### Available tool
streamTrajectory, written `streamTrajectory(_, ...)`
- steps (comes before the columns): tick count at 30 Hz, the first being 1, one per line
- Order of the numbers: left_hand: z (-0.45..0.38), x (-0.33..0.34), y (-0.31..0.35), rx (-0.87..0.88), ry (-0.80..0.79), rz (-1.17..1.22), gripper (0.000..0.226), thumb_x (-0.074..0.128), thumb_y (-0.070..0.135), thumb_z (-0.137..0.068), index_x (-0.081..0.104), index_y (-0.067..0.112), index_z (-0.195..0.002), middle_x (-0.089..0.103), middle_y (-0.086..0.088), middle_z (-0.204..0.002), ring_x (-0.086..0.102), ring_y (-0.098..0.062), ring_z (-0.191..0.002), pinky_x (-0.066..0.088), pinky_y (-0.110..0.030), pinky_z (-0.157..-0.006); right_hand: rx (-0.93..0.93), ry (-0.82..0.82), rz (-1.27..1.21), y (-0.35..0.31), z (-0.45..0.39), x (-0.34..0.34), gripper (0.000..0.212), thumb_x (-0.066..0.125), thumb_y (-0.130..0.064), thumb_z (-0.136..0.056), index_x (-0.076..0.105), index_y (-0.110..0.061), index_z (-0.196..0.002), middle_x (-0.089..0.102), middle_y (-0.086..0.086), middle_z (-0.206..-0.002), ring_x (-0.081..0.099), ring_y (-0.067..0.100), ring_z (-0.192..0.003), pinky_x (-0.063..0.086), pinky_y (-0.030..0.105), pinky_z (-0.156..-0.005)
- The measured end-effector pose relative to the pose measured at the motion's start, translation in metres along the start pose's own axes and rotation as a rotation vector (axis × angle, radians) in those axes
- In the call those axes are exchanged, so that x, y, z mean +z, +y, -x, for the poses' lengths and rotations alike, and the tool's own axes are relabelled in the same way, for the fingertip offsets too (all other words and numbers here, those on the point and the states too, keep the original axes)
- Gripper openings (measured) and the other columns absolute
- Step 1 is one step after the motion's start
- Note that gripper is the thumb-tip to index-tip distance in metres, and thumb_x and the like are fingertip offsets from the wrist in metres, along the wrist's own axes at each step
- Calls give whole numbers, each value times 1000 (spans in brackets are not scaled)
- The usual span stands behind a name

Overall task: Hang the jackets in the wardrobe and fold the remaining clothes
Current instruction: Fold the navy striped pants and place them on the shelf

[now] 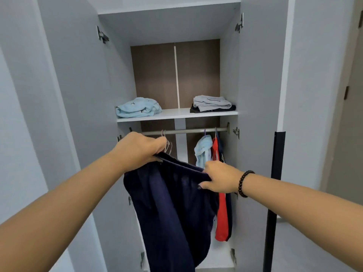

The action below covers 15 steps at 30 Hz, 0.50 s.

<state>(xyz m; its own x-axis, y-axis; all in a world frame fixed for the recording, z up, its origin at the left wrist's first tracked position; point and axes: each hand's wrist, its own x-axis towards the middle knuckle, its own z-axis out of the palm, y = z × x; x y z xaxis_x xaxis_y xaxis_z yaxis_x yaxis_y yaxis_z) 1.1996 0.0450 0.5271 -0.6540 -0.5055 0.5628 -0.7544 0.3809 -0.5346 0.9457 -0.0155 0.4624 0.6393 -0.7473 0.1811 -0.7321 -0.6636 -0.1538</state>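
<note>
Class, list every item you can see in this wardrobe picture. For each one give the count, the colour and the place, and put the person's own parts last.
Wardrobe: one, grey, doors open, brown back panel.
Shelf: one, white, above the rail.
Rail: one, grey metal, below the shelf.
Light blue bundle: one, left on the shelf.
Folded stack: one, grey over dark, right on the shelf.
Hanging garments: light blue, red and a dark one, right end of the rail.
Empty hangers: pale, left on the rail; count unclear.
Navy garment: one, held in front of the rail.
Bracelet: one, dark beads, right wrist.
Hands: left and right, each gripping the navy garment's top edge.
</note>
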Motion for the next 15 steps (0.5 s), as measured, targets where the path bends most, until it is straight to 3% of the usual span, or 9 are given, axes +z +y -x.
streamTrajectory(2,12,6,6,180,-116,-73,43,83,34,-71,43,23,-82,53,8,-56,39,-17,-37,23,-23,-38,13,-108,271,12,-8,-10,34,55,-40,-94,65,-7,-94,56,2,-81,54,17,-71,51,29,-65)
streamTrajectory(5,26,21,16,211,-282,-135,27,72,42,-83,62,21,-97,59,7,-72,53,-14,-48,25,-24,-44,7,-111,516,11,-24,-23,35,52,-38,-96,63,-7,-107,62,11,-104,62,27,-91,52,37,-74)
streamTrajectory(7,31,31,13,29,-462,-102,27,54,46,-95,58,23,-109,59,7,-96,60,-15,-75,31,-25,-55,-31,-76,641,7,-34,-27,40,50,-43,-96,62,-9,-112,59,10,-113,59,27,-99,46,36,-71)
streamTrajectory(9,36,33,2,-157,-618,-31,26,55,43,-95,60,24,-112,56,7,-105,59,-16,-92,39,-27,-64,-72,-28,679,7,-39,-30,47,47,-51,-95,62,-9,-110,55,10,-112,54,26,-97,41,35,-68)
streamTrajectory(12,55,34,-18,-384,-786,171,17,68,27,-87,69,17,-101,62,2,-101,59,-20,-95,49,-36,-76,-200,-3,700,11,-34,-30,62,40,-64,-91,65,-7,-93,44,4,-96,35,18,-86,41,34,-68)
streamTrajectory(15,77,29,-28,-562,-730,409,9,75,12,-82,76,14,-90,69,-1,-92,63,-20,-86,53,-36,-79,-361,-16,716,13,-29,-34,67,35,-65,-91,70,-9,-89,35,-5,-93,31,14,-91,40,33,-86)
